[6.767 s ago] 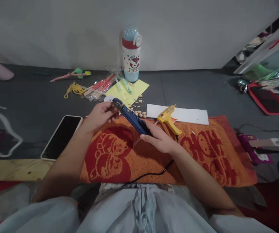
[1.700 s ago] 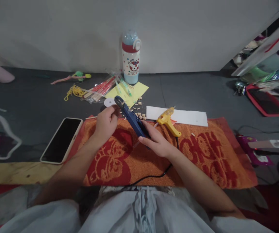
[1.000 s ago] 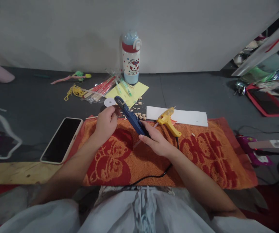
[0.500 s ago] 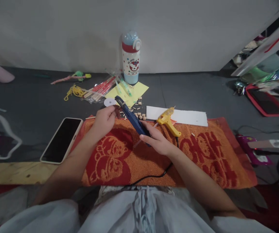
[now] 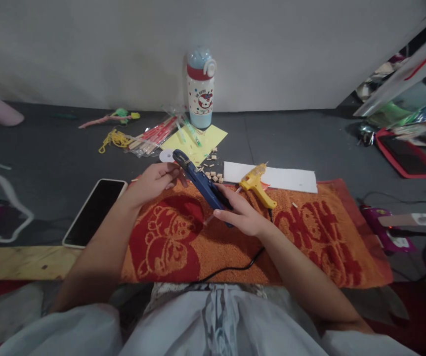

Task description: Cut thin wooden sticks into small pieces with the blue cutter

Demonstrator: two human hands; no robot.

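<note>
My right hand (image 5: 244, 212) is wrapped round the handles of a blue hand cutter (image 5: 206, 187), which is held tilted above the towel with its dark head up and to the left. My left hand (image 5: 159, 179) is beside that head, its fingers pinched together. Whatever those fingers hold is hidden. Just behind the cutter lie several small cut wooden pieces (image 5: 215, 176), partly on a yellow paper sheet (image 5: 213, 139). A yellow glue gun (image 5: 258, 185) rests to the right of my right hand, across a white board strip (image 5: 290, 179).
An orange and red towel (image 5: 235, 257) covers the table front. A phone (image 5: 95, 212) lies left of it. At the back stand a bottle (image 5: 200, 91) and bagged red sticks (image 5: 155, 136). A purple device (image 5: 387, 230) with a cable sits at right; the glue gun's black cord crosses the towel.
My left hand has shifted slightly left and down, and the cutter's head has tipped a little lower and to the left. My right hand keeps its grip.
</note>
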